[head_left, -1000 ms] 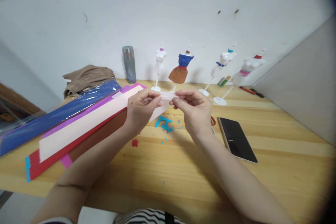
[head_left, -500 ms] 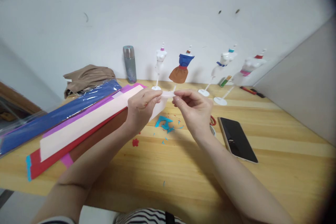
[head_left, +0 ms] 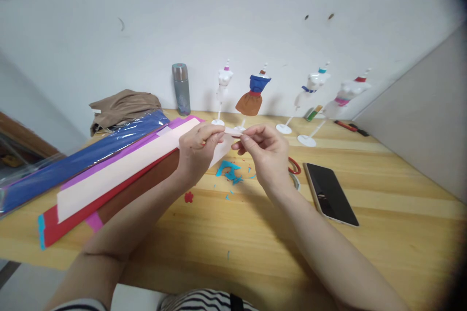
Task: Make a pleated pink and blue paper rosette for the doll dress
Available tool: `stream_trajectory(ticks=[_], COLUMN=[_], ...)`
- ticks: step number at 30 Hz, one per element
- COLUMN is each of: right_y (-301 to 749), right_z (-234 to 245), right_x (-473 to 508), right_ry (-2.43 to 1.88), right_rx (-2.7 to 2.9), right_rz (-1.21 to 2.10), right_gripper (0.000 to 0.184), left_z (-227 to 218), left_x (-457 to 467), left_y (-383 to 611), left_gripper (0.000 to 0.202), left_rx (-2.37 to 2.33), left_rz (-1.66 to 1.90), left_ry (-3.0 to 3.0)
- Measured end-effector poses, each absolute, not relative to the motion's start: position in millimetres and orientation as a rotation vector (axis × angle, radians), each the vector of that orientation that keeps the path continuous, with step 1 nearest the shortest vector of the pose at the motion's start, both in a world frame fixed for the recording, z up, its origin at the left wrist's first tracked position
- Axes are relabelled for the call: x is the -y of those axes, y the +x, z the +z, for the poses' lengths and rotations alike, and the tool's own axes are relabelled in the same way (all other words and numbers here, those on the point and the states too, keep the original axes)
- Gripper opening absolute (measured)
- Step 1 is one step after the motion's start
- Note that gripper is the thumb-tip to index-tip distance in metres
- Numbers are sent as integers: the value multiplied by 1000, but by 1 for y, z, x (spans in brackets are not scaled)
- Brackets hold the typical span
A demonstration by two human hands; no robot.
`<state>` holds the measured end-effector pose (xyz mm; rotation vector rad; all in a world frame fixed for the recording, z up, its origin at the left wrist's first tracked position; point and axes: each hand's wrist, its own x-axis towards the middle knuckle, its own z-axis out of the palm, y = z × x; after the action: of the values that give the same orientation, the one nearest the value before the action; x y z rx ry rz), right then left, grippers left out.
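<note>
Both hands are raised over the middle of the wooden table [head_left: 383,214]. My left hand [head_left: 197,150] and my right hand [head_left: 264,150] pinch the two ends of a small pale pink strip of sheet material [head_left: 230,131] between thumb and fingers. The strip runs level between the fingertips, and a wider pale piece [head_left: 221,151] hangs below it by the left hand. Blue cut scraps [head_left: 228,171] lie on the table right under the hands.
Long sheets of pale pink, purple, red and blue material [head_left: 109,175] lie at left. A black phone [head_left: 330,193] lies at right, beside red-handled scissors [head_left: 295,167]. Several small white mannequins, one in a blue and brown dress [head_left: 252,97], a grey bottle [head_left: 181,88] and brown cloth [head_left: 122,106] stand along the wall.
The right hand's fingers have slid a little left along the strip, closing the gap between the hands. The strip now looks flatter and narrower between the fingertips.
</note>
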<state>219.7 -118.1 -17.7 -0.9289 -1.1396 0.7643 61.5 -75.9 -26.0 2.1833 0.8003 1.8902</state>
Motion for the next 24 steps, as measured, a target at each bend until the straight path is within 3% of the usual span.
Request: stream_trajectory(ticks=[8, 24], right_y=[220, 221], right_z=[-16, -15], right_x=[120, 117], right_ry=[-870, -909], right_rx=[1186, 1157], right_rz=[839, 796], right_gripper=[29, 20], left_z=[-24, -23], left_x=[76, 78], left_y=[61, 60], left_gripper=[18, 16], left_rx=[-741, -727], left_rz=[1915, 1855], left_ry=[2263, 2356])
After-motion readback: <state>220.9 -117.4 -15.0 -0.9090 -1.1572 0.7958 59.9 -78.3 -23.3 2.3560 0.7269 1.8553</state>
